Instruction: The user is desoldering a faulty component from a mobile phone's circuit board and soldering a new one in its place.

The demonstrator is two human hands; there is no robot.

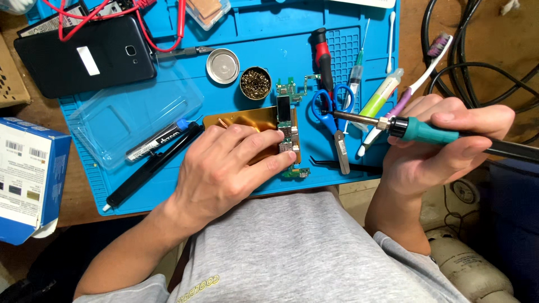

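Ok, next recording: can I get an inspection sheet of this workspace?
Surface: blue work mat on a wooden bench.
Job's things: green circuit board on a gold-coloured plate; soldering iron, tip pointing at the board.
Clutter: black phone, scissors, brass wool tin with its lid beside it, syringe, toothbrush, clear plastic cover, blue box.
Grippers: left hand flat on the plate and board; right hand gripping the iron.
Cables: red leads top left; black cables top right.
Surroundings: grey shirt, pale cylinder at bottom right.
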